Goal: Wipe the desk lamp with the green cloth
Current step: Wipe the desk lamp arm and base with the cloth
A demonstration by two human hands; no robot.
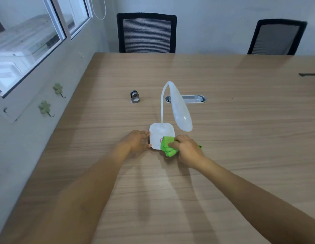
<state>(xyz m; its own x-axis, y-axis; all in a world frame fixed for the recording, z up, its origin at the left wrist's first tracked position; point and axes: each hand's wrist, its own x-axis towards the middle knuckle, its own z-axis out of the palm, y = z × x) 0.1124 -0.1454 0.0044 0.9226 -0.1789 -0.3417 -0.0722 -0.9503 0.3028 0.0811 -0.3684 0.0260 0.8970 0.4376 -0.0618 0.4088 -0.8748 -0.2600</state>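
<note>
On the near middle of a wood-grain table [223, 173], a white desk lamp [162, 136] stands with its square base flat on the surface, its thin flexible neck rising and curving over so that the long oval head droops down to the right of the base. No brand name or readable writing shows anywhere on it; the only mark is a small pink ring on the base (partly hidden by the cloth), and what it says, if anything, cannot be made out. The right hand [186, 148] is closed around a bunched green cloth [168, 147], pressing it onto the front right corner of the base, with a scrap of the cloth also peeking out past the far side of the hand. The left hand [137, 140] lies loosely open, fingers spread, its fingertips touching the left edge of the base and holding nothing else. Beyond the lamp, a small metal clamp-like fitting [135, 97] sits apart to the left, and an oval cable port [192, 99] is set into the table behind the lamp head. Two black mesh chairs [147, 32] stand at the far edge, and green clover-shaped hooks [58, 88] hang on the left wall under a window [29, 41].
</note>
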